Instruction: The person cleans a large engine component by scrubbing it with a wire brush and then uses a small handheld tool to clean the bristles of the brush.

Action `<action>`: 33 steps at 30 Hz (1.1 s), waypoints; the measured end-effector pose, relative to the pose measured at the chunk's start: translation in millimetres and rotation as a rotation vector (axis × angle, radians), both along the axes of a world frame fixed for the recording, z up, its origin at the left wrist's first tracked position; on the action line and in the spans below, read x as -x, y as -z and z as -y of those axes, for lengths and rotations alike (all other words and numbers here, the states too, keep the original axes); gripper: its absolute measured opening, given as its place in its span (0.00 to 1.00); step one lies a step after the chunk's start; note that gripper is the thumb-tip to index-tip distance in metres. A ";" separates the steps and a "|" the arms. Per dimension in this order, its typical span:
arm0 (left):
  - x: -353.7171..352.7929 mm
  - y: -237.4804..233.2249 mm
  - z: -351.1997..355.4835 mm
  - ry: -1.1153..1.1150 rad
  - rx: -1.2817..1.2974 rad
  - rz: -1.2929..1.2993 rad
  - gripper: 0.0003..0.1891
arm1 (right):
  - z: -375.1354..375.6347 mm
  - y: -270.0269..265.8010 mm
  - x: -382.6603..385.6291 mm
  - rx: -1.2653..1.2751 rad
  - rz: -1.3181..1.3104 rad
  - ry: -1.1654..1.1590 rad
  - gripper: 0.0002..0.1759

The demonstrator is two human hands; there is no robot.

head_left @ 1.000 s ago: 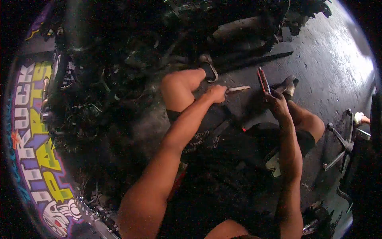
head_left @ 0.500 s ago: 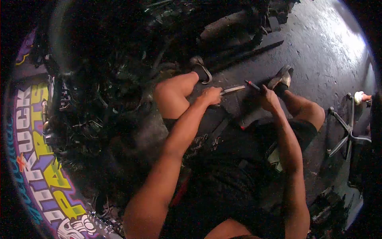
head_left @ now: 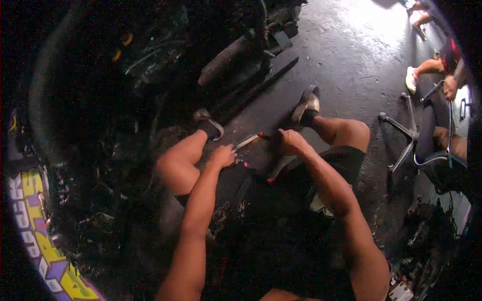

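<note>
My left hand (head_left: 222, 156) is closed round the near end of a light, narrow flat tool (head_left: 247, 142), which points up and to the right over the dark floor. Close to the tool's far end, my right hand (head_left: 292, 141) is closed on a dark, slim tool with a red tip (head_left: 261, 134). Whether the two tools touch is too dim to tell. Below my right hand lies another elongated item with a red end (head_left: 271, 180), near my shorts.
Dark machinery parts (head_left: 236, 60) fill the upper left. A chair base with metal legs (head_left: 412, 134) stands at the right, near a seated person (head_left: 446, 67). Colourful lettering (head_left: 50, 251) runs along the lower left. My shoes (head_left: 307, 104) rest on the floor.
The view has swung right, bringing other people into sight at the upper right. The tips of the two tools have come closer together. The red-ended item below my right hand now shows more.
</note>
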State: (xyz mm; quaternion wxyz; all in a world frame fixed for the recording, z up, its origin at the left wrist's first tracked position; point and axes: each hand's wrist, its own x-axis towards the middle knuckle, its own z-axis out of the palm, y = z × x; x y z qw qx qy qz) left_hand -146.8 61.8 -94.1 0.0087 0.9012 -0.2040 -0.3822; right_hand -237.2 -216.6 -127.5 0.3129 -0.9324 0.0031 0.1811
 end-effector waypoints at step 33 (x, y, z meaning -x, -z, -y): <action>-1.0 13.9 -17.4 -0.039 0.095 0.003 0.18 | -2.3 7.5 -4.0 -0.065 -0.159 0.008 0.30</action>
